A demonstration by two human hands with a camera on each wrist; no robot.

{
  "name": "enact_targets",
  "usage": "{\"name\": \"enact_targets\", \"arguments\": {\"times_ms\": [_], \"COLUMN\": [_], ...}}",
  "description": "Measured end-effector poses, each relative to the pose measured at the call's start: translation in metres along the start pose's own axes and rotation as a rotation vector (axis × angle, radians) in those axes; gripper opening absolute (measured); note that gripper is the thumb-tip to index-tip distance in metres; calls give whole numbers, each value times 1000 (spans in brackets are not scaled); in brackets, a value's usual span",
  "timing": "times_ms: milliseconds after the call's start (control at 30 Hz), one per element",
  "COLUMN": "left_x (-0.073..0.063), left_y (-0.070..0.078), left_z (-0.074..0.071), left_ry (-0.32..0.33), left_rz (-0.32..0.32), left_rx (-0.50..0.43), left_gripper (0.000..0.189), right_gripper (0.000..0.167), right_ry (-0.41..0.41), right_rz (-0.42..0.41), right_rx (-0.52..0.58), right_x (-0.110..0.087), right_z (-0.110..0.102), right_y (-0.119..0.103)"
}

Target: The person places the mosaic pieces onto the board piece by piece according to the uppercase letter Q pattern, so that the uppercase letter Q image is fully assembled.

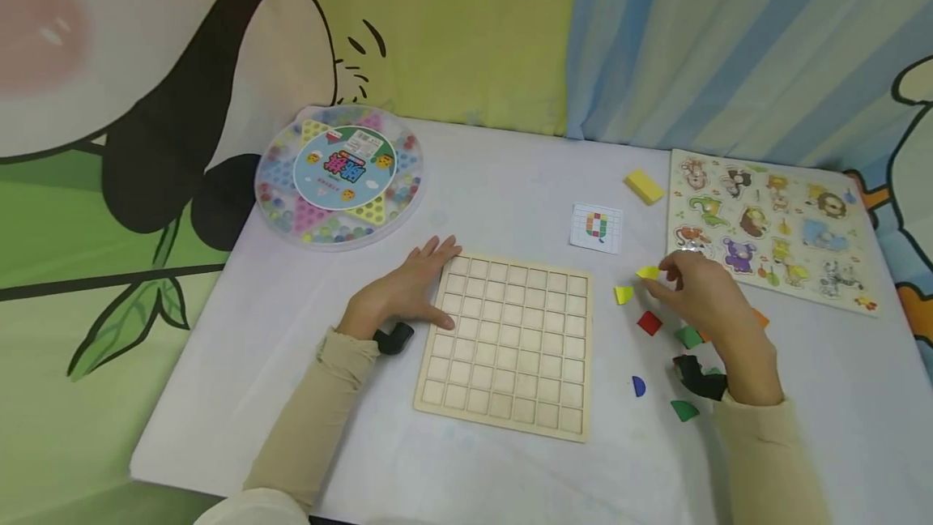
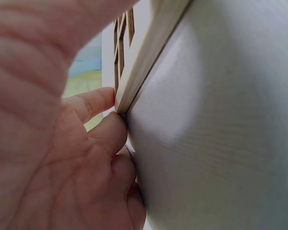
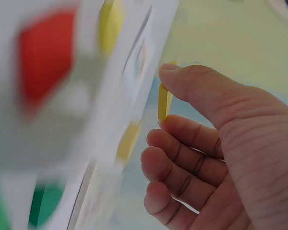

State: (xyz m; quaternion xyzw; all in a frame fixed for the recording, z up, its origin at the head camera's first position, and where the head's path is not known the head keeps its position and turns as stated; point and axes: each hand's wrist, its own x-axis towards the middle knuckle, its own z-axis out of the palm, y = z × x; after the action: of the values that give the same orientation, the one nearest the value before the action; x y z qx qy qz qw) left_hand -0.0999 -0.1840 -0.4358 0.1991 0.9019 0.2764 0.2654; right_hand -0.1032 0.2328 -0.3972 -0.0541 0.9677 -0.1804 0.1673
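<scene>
A square wooden grid board lies in the middle of the white table. My left hand rests at its upper left corner, fingers spread and thumb on the left rim; the left wrist view shows fingertips against the board's edge. Between thumb and index finger, my right hand pinches a small yellow piece, held up from the table. Near that hand lie another yellow piece, a red square piece, a green piece, a second green piece and a blue half-round piece. An orange piece is partly hidden behind the right hand.
Beyond the grid board is a pattern card with a coloured figure. A yellow block sits behind it. At the right back lies an animal puzzle board; a round marble game box stands at the left back. Curtains border the table's far edge.
</scene>
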Motion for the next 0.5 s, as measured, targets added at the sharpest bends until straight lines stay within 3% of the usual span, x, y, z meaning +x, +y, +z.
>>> {"name": "enact_targets", "arguments": {"times_ms": [333, 500], "left_x": [1, 1], "left_y": [1, 1], "left_z": [1, 2], "left_ry": [8, 12], "left_rz": [-12, -8], "left_rx": [-10, 0], "left_gripper": [122, 122], "right_gripper": [32, 31], "right_ry": [-13, -47], "right_rz": [-355, -512], "right_rx": [-14, -72], "right_x": [24, 37], "right_z": [43, 62], "right_y": [-97, -128]}}
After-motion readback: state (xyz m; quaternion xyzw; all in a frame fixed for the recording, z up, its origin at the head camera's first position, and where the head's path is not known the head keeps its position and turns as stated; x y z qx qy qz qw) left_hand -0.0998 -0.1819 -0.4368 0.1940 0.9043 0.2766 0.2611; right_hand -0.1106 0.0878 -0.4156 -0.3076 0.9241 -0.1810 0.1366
